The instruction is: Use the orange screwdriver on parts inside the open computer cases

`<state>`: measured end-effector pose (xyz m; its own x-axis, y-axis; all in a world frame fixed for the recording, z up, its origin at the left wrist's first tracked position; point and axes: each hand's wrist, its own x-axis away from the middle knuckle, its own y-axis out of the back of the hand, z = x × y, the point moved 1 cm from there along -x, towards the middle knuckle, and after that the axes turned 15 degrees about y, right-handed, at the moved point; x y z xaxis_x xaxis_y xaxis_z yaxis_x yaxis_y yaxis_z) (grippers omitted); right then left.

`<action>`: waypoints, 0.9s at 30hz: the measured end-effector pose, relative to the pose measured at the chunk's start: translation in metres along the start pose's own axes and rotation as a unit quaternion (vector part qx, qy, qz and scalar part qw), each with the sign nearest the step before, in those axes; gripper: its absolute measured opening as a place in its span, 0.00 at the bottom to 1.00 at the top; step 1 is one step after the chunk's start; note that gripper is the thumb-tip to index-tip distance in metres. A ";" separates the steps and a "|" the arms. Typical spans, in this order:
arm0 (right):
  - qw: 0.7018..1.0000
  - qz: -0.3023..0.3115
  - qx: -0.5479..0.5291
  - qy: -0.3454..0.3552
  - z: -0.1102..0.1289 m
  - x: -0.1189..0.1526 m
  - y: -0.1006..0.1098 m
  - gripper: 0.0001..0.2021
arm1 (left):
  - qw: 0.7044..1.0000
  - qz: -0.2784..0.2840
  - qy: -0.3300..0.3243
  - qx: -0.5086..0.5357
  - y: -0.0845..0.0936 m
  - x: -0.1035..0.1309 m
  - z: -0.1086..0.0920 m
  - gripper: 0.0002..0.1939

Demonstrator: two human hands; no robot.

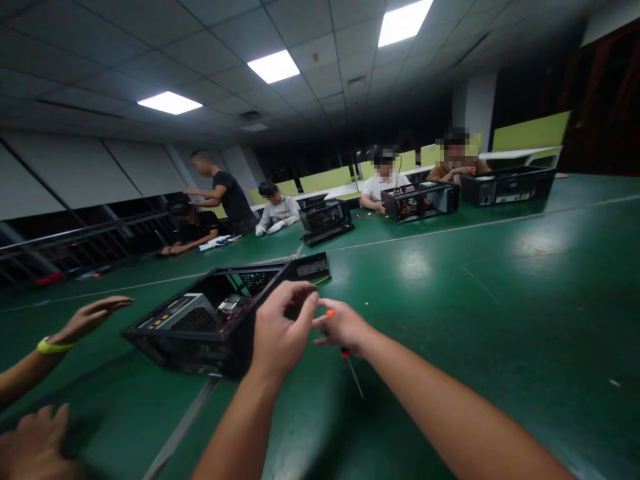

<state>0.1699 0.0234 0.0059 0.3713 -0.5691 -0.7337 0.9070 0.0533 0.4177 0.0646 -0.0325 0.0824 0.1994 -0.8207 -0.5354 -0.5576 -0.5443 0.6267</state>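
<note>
My right hand [345,327] is closed around a screwdriver [345,353] with an orange-and-black handle; its thin metal shaft points down toward the table. Beside it, my left hand [280,327] is raised with curled fingers, thumb and index tips close together in a pinch. The fingertips of both hands nearly meet, and anything small between them cannot be made out. Behind my left hand lies an open black computer case [200,353], partly hidden by that hand. Inside it, a grey power supply [187,310] and a silvery part [233,305] show.
At the left, another person's hand [95,317] with a yellow-green wristband reaches near the case. A blurred hand [37,440] rests below it. Across the green table [450,300], several people sit or stand by more computer cases [423,200]. A small white bit [615,383] lies at right.
</note>
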 end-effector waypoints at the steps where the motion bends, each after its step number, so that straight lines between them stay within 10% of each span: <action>1: 0.997 0.015 -0.060 -0.038 -0.010 0.013 0.019 0.19 | 0.999 0.025 0.015 0.033 -0.013 0.008 0.007 0.12; 5: 0.960 0.018 -0.230 -0.162 -0.051 0.075 0.104 0.16 | 0.987 0.135 0.058 0.060 -0.076 0.032 0.038 0.13; 11: 0.897 -0.163 -0.313 -0.267 -0.096 0.143 0.178 0.12 | 0.977 0.203 0.034 0.047 -0.133 0.051 0.070 0.09; 27: 0.869 -0.192 -0.266 -0.371 -0.116 0.155 0.170 0.17 | 0.965 0.213 0.118 0.095 -0.130 0.054 0.081 0.11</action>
<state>0.4046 0.0395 -0.0994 -0.0291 -0.9904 -0.1349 0.9724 0.0032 -0.2334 0.0824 0.0076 -0.0741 0.0844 -0.9920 -0.0944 -0.7621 -0.1252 0.6352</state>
